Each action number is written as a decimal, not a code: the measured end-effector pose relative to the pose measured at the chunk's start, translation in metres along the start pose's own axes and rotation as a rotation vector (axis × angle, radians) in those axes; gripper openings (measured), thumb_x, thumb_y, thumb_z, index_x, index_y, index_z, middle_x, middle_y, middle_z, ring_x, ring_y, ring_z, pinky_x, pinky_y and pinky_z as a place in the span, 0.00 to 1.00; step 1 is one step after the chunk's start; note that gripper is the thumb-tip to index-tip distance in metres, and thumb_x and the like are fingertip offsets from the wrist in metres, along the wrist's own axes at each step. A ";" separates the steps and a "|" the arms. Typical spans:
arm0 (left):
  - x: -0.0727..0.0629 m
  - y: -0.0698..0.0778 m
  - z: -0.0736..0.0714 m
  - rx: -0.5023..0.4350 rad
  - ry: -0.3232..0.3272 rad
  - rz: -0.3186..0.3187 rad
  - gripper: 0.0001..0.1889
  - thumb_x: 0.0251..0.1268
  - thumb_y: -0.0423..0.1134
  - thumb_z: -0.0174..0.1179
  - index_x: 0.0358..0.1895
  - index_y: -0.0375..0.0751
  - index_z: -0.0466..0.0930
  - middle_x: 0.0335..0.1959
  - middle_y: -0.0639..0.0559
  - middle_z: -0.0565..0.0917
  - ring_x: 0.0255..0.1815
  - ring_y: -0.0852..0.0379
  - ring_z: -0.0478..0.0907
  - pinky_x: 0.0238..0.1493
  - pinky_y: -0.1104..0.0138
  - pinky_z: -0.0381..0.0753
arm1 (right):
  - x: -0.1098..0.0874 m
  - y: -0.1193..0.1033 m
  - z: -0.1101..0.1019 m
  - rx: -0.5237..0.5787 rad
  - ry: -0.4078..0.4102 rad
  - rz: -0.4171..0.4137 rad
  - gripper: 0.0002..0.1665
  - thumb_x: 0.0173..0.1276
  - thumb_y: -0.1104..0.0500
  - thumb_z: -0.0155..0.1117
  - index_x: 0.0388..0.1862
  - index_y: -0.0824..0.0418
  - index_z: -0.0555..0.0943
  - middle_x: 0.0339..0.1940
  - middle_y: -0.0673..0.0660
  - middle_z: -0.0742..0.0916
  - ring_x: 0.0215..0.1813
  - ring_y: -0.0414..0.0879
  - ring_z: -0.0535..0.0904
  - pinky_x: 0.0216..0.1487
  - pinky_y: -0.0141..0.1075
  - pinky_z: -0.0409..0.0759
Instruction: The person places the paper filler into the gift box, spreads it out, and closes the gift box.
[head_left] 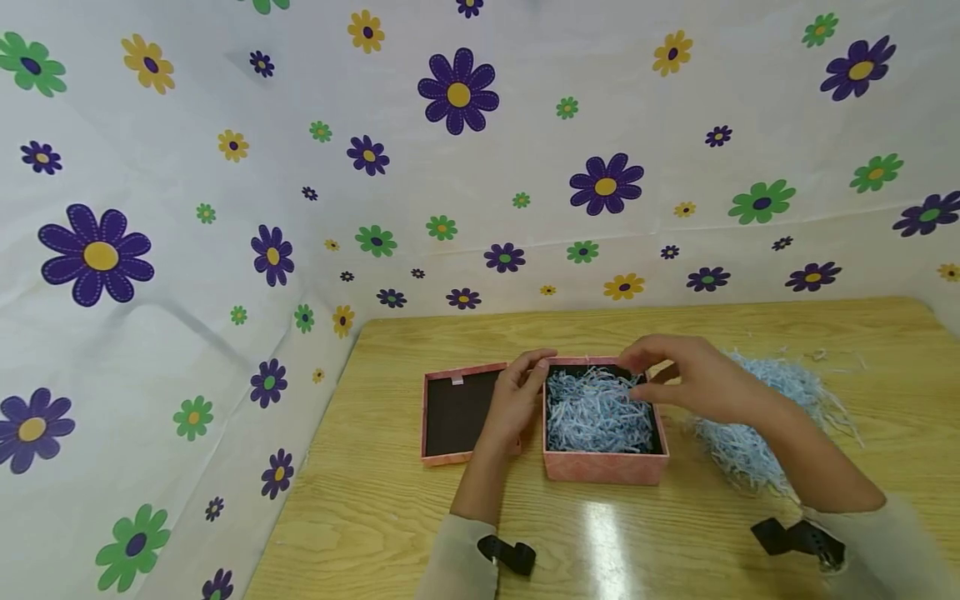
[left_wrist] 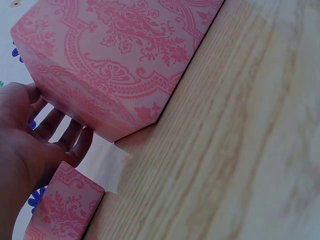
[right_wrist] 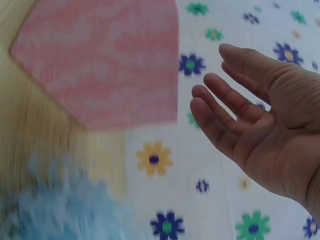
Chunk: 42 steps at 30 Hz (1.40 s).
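Observation:
A pink patterned box [head_left: 604, 468] with a dark inside stands on the table, filled with light blue shredded paper [head_left: 600, 412]. At its left side is my left hand [head_left: 519, 396]; the left wrist view shows the relaxed fingers [left_wrist: 75, 137] against the box wall [left_wrist: 85, 95]. My right hand [head_left: 693, 379] hovers over the box's right rim, its fingers loosely bent and nothing between them. In the right wrist view that hand [right_wrist: 260, 110] appears beside the pink wall [right_wrist: 110, 65], palm showing.
Left of the box lies the lid [head_left: 459, 412], its black inside facing up, partly behind my left forearm. A loose heap of blue shredded paper [head_left: 738, 454] sits to the right, with stray strands around it. Flower-printed cloth [head_left: 525, 167] hangs behind the wooden table [head_left: 360, 500].

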<state>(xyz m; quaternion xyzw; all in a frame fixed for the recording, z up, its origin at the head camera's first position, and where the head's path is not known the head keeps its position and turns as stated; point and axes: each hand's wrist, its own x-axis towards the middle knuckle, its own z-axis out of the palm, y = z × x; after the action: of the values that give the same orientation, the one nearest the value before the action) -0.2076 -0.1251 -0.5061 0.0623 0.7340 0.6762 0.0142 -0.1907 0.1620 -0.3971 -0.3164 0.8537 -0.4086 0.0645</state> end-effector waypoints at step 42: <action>0.000 -0.001 0.003 0.006 0.022 -0.013 0.14 0.84 0.52 0.55 0.63 0.64 0.85 0.60 0.60 0.83 0.63 0.55 0.78 0.66 0.51 0.76 | -0.068 0.073 -0.068 -0.268 0.421 0.304 0.13 0.76 0.60 0.70 0.53 0.66 0.86 0.50 0.72 0.88 0.50 0.71 0.82 0.33 0.24 0.73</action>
<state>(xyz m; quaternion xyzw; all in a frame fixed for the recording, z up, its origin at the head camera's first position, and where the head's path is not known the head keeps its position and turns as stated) -0.2077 -0.1226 -0.5070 0.0502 0.7363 0.6747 0.0101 -0.1979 0.2810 -0.4160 -0.0986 0.9323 -0.3346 -0.0959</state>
